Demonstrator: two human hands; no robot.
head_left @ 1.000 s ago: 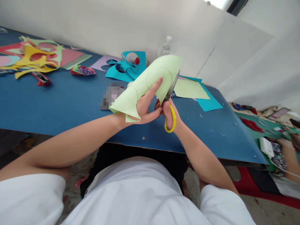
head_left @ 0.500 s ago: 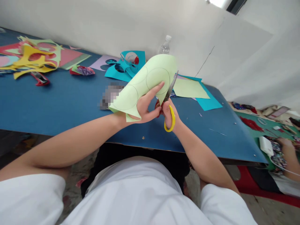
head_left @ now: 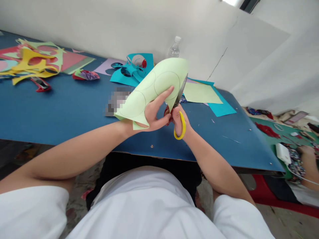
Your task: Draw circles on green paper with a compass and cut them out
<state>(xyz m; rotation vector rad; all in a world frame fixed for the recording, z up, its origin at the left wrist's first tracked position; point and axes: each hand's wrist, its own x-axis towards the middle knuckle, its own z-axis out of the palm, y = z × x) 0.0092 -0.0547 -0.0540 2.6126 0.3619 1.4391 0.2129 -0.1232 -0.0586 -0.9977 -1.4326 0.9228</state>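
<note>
A light green sheet of paper (head_left: pixel 147 84) with pencilled circles curls above the table, its lower edge cut into curves. My left hand (head_left: pixel 156 114) grips it from the near side, the forefinger stretched along a drawn circle. In my right hand (head_left: pixel 178 121) is a pair of scissors (head_left: pixel 183 127) with a yellow thumb loop and a red part partly hidden by the fingers. The blades point up and away, at the right edge of the paper beside a circle. Both hands nearly touch at the lower corner of the sheet.
The blue table (head_left: pixel 74 113) carries yellow paper scraps (head_left: pixel 32 63) at left, teal cut paper (head_left: pixel 124 76) behind, and green and teal sheets (head_left: pixel 203 93) at right. A clear bottle (head_left: pixel 174 49) stands by the wall. Another person's arm (head_left: pixel 309 166) rests at a green table on the right.
The scissor blades look more closed along the paper's right edge than before. My hands and the sheet have hardly moved; the view has shifted slightly.
</note>
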